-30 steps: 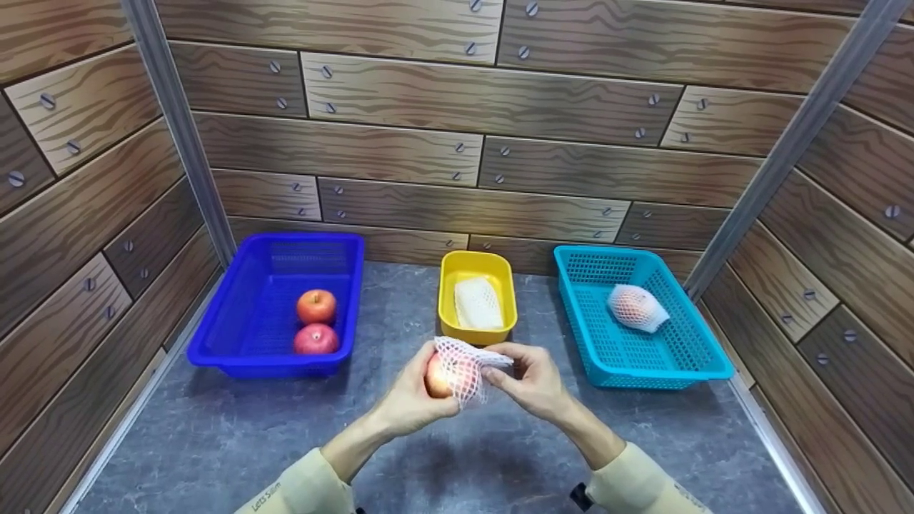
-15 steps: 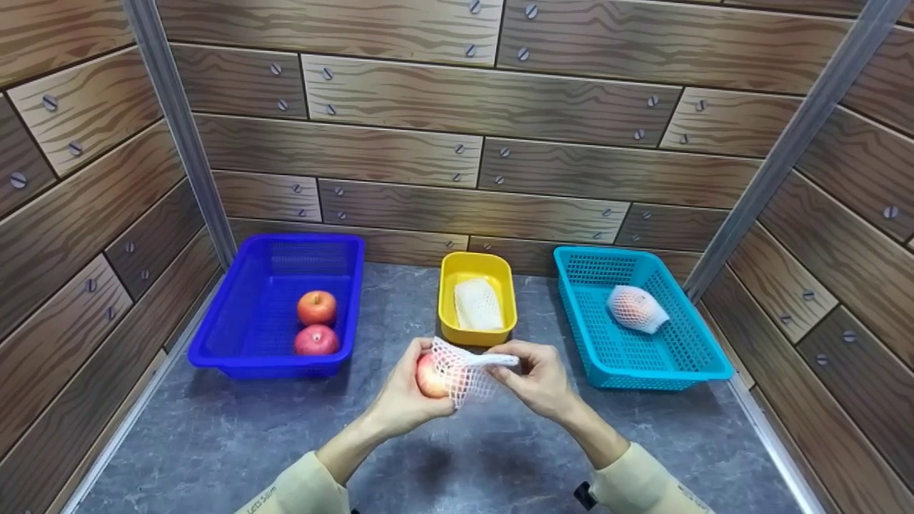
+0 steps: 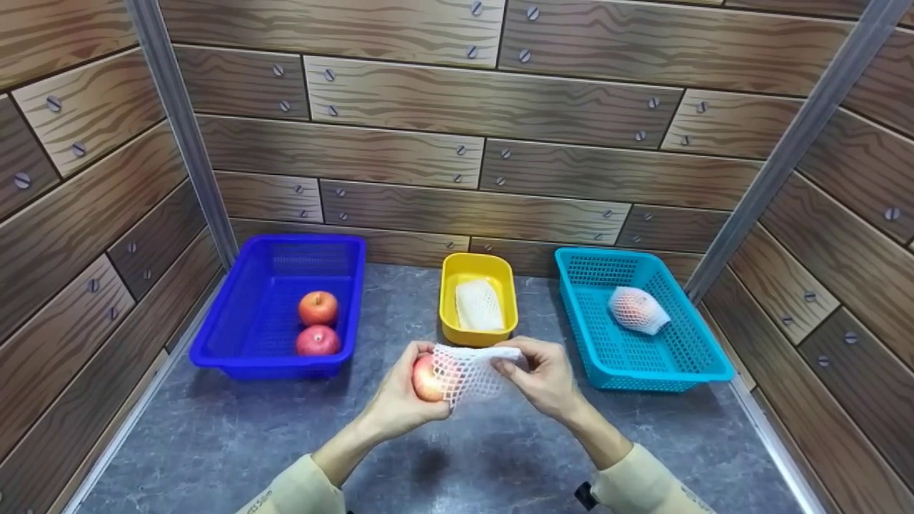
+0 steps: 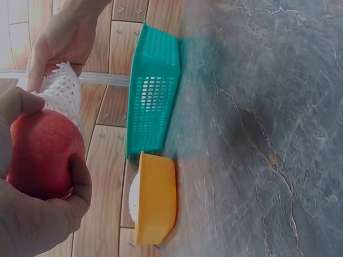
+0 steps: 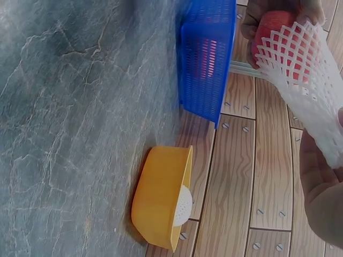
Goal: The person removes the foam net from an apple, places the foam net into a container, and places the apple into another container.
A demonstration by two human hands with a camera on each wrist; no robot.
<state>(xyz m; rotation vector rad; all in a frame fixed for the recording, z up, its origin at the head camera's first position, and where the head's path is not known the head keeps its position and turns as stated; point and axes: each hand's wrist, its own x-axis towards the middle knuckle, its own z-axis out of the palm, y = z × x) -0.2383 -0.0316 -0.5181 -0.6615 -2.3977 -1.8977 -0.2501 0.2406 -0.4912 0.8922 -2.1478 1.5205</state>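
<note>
My left hand (image 3: 403,396) grips a red apple (image 4: 45,155), its fingers curled round the fruit above the table. A white foam net sleeve (image 3: 475,371) covers the apple's right side and stretches across to my right hand (image 3: 546,378). The right thumb and fingers pinch the far end of that sleeve. In the right wrist view the mesh (image 5: 300,59) opens over part of the apple and narrows toward the right fingers. The left wrist view shows most of the apple's near side bare.
A blue basket (image 3: 214,357) at left holds two apples (image 3: 318,325). Behind my hands, a yellow bin (image 3: 448,328) contains white foam net sleeves (image 3: 478,305). At right, a teal basket (image 3: 593,368) holds a sleeved apple (image 3: 638,310). Wood-patterned walls (image 3: 400,157) enclose the table.
The right hand has drawn the sleeve's end a little to the right, so the net is stretched longer. The left hand and apple have shifted slightly left, and more bare apple shows.
</note>
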